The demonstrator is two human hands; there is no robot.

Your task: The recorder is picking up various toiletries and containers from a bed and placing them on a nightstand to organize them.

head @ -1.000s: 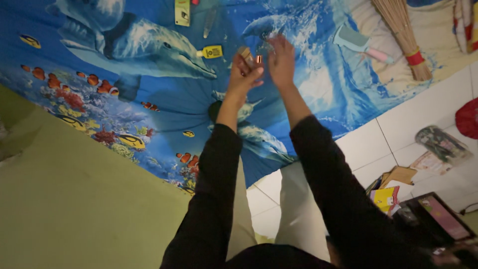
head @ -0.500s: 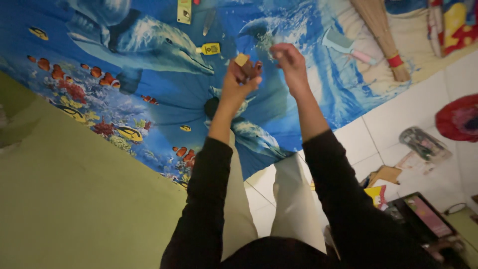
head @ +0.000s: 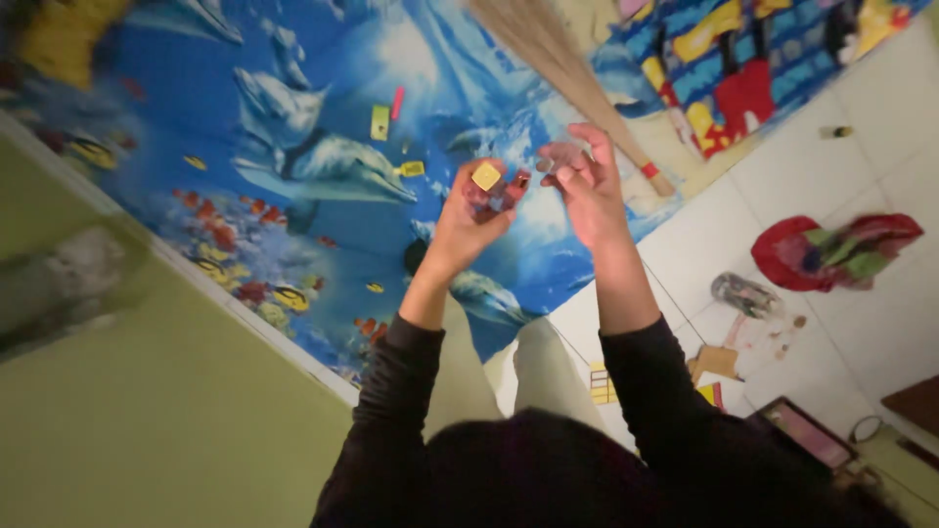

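Small bottle with a square yellow cap (head: 487,179) sits in the left hand (head: 471,217), raised in front of the person over the blue dolphin-print bedsheet (head: 293,127). That hand's grip is closed around the bottle body, and a reddish bit (head: 520,181) shows just beside the fingers, too blurred to identify. Judging by the pose, the step in hand looks like working at the bottle's top with both hands; the next move calls for a steady hold on the body while the other hand comes to the cap.

Going left to right: a green wall (head: 147,420) fills the lower left. On the sheet lie a flat yellow-green rectangular packet (head: 380,122), a thin red stick-shaped item (head: 397,103) just beside it, and a small yellow tube-like bottle (head: 409,169) near the dolphin's nose. The right hand (head: 583,188) hovers just beside the bottle, fingers half curled; whether it pinches anything I cannot tell. Behind it slants a straw broom with a red band (head: 558,68). On the white tiled floor (head: 841,186) lie a red crumpled cloth (head: 831,249), a clear jar on its side (head: 745,294), yellow and brown cardboard packets (head: 712,376), and a dark flat tray with a pinkish face (head: 807,435).
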